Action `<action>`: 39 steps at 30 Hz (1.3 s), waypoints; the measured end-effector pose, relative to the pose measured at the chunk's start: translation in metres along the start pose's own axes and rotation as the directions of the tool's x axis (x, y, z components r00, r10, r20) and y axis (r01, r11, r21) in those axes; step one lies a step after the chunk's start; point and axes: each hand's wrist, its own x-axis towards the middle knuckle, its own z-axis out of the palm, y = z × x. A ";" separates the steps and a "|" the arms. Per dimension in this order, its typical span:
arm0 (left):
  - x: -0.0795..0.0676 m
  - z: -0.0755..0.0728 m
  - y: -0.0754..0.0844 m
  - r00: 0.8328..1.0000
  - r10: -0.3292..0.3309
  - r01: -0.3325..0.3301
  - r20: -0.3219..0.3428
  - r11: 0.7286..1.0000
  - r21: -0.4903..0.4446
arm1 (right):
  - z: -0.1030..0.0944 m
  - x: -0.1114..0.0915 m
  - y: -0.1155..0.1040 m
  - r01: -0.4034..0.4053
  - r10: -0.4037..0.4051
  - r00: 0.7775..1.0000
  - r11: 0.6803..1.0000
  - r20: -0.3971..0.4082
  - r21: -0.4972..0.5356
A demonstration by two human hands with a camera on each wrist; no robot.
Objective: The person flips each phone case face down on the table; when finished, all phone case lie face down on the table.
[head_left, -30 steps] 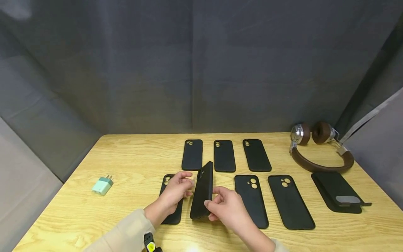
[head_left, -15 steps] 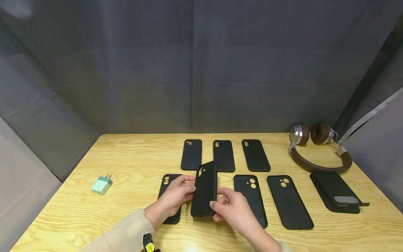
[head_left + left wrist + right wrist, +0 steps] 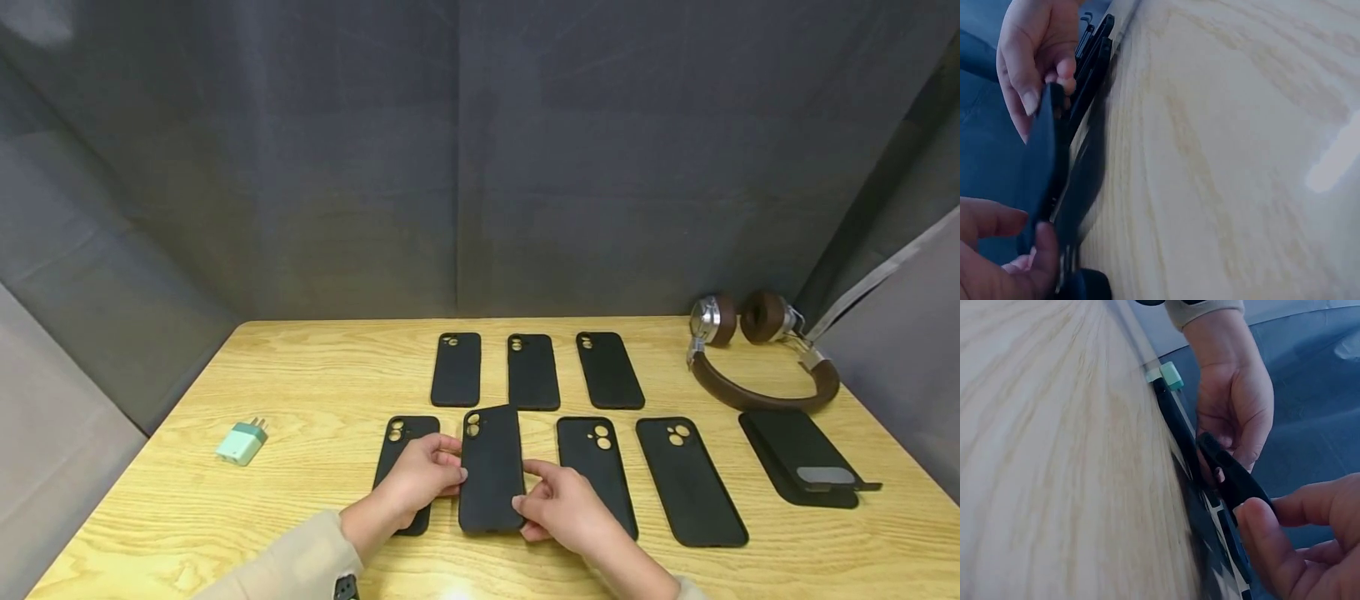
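Observation:
Between both hands is a black phone case, its outer back facing up and its camera cutouts at the top left. My left hand pinches its left edge between thumb and fingers. My right hand pinches the lower right edge. The left wrist view shows the case tilted just above the table, its shadow beside it. A second black phone case lies partly hidden under my left forearm and hand. To the right, another phone case lies flat, close to my right hand.
Three black phone cases, including the middle one, lie in a back row. One more phone case lies front right, beside a black case with a grey strip. Brown headphones stand behind it. A mint-green plug adapter sits left.
The held phone case has turned from nearly on edge to lying flatter, back upward, and come down toward the table. My left fingers have closed on its left edge.

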 end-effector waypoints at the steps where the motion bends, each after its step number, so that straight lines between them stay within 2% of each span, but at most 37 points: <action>1: 0.000 0.001 0.001 1.000 -0.002 0.002 -0.001 0.999 0.039 | 0.000 0.001 0.001 -0.001 0.001 1.000 1.000 0.003 -0.012; 6: 0.000 0.006 0.005 1.000 -0.015 0.018 -0.017 0.982 0.190 | 0.001 0.004 0.004 0.003 -0.003 1.000 0.998 -0.001 -0.069; 9: 0.001 0.006 0.007 1.000 -0.001 0.009 -0.027 0.957 0.291 | 0.002 0.006 0.007 0.012 -0.011 1.000 0.994 0.011 -0.109; 11: 0.002 0.005 0.007 0.999 0.030 -0.020 -0.019 0.917 0.399 | 0.002 0.008 0.009 0.024 -0.021 1.000 0.989 0.022 -0.146; 15: 0.004 0.004 0.009 0.994 0.106 -0.090 0.006 0.806 0.585 | 0.004 0.010 0.010 0.055 -0.049 0.998 0.976 0.035 -0.211; 17: 0.004 0.004 0.009 0.992 0.122 -0.100 0.007 0.779 0.619 | 0.005 0.011 0.009 0.064 -0.058 0.998 0.970 0.032 -0.235; 30: 0.003 0.004 0.008 0.995 0.102 -0.083 0.008 0.756 0.649 | 0.006 0.016 0.007 0.068 -0.054 0.997 0.946 0.053 -0.317; 39: 0.003 0.002 0.012 0.994 0.109 -0.068 -0.011 0.692 0.719 | 0.006 0.017 0.006 0.076 -0.066 0.997 0.949 0.044 -0.307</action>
